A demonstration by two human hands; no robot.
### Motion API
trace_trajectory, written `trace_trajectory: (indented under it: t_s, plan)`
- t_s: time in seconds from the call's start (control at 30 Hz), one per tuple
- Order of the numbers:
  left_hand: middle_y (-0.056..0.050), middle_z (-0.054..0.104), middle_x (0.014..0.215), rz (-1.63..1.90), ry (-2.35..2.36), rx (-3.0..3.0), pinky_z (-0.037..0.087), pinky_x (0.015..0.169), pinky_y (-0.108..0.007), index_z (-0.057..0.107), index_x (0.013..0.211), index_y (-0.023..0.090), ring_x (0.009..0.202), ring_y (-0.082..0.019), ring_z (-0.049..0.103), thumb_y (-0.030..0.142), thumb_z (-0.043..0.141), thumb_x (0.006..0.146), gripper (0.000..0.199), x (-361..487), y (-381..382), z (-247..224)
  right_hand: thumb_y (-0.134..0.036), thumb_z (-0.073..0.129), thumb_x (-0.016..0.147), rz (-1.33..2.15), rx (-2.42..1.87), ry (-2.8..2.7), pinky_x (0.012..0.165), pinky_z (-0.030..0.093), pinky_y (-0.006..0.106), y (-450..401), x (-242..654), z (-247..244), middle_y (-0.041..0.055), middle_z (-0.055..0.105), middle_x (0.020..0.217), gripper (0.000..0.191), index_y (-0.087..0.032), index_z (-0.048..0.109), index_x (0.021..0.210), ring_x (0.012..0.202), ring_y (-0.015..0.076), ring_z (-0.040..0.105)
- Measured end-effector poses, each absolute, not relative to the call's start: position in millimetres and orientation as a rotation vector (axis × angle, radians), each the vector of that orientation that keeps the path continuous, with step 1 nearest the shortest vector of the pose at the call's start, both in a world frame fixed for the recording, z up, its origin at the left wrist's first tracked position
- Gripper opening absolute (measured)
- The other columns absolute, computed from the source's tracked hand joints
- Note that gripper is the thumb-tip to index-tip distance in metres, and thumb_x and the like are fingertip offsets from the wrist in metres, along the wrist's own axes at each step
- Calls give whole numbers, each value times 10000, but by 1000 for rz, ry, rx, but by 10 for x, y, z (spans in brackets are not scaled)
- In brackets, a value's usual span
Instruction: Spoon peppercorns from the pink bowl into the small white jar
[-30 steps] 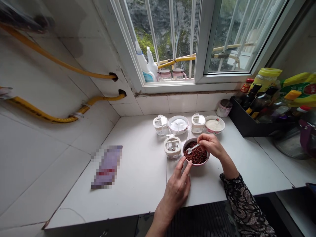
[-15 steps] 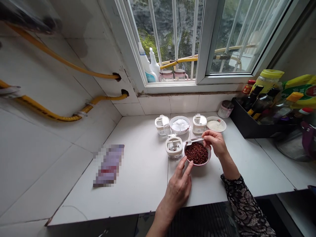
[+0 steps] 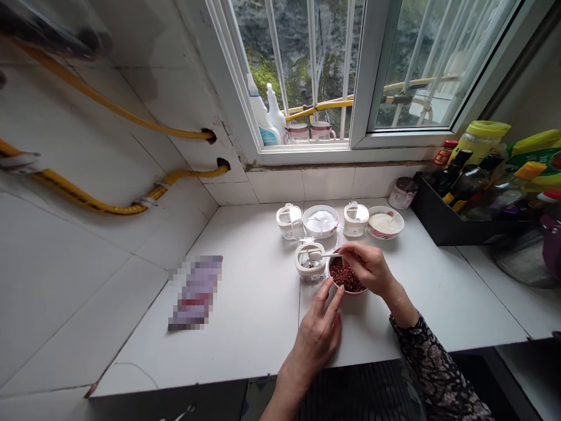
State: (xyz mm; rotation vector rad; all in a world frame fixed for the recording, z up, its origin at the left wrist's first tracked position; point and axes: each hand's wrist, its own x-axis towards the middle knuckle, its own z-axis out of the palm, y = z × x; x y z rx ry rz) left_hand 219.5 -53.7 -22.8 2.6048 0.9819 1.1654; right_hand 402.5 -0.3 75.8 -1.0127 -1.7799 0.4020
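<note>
My right hand (image 3: 368,269) pinches the handle of a small white spoon (image 3: 319,255), whose bowl is over the opening of a clear jar (image 3: 310,270) with a cream rim. Beside that jar stands a bowl of dark red peppercorns (image 3: 346,276), partly covered by my right hand. My left hand (image 3: 319,327) has its fingers apart, with the fingertips against the near left rim of the bowl. Behind are two more clear jars (image 3: 289,222) (image 3: 355,220), a bowl of white grains (image 3: 321,221) and a patterned bowl of pale grains (image 3: 385,223).
A black box (image 3: 456,225) of bottles stands at the right, with a dark-lidded jar (image 3: 402,193) beside it. A glass pot (image 3: 521,263) is at the right edge. A blurred purple packet (image 3: 197,292) lies at the left. The window (image 3: 307,149) is behind the counter.
My right hand has moved left with the spoon, from over the peppercorn bowl to the jar's opening. My left hand stays at the bowl's rim.
</note>
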Motion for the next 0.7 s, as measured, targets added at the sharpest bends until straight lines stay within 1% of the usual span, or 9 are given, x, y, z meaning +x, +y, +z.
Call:
trace_trajectory:
  t_s: [0.1,0.2,0.3,0.4,0.53,0.7]
  plan:
    - [-214,373,1572,1152,986,2598,562,1053,-421,260,1599,185,1447,-300,446,18,447,943,703,2192,-545,-204,-230,543,924,458,-1094,-1640,574,460,265,-4,4177,787,5,636,678,131,-195,650,856,591,142,566]
    - [-209,368,1577,1152,990,2592,563,1053,-421,274,1593,187,1445,-298,450,15,449,944,694,2192,-547,-190,-240,536,884,509,-1182,-1565,514,415,259,-13,4388,846,-22,569,601,133,-191,645,824,515,127,499]
    - [-209,376,1571,1152,990,2594,564,1051,-417,284,1589,185,1443,-295,454,10,450,942,690,2192,-545,-188,-211,525,830,474,-1302,-1609,518,388,259,-27,4565,909,-30,544,566,136,-191,639,758,498,118,463]
    - [-214,385,1561,1157,984,2596,566,1047,-416,279,1591,182,1441,-294,456,10,450,943,692,2188,-545,-186,-199,506,795,492,-1380,-1677,534,381,261,-28,4612,922,-24,556,563,150,-192,632,713,523,124,476]
    - [-212,401,1547,1162,991,2593,564,1051,-421,270,1595,194,1440,-297,458,13,452,949,696,2189,-547,-174,-225,484,763,661,-1406,-1686,532,391,259,6,4504,862,-15,573,569,158,-195,621,691,540,131,500]
    - [-208,404,1551,1152,992,2600,570,1043,-421,240,1606,207,1435,-302,464,34,452,962,700,2197,-543,-166,-268,497,689,855,-1432,-1465,432,333,240,58,4410,825,-38,523,467,132,-197,604,660,427,107,421]
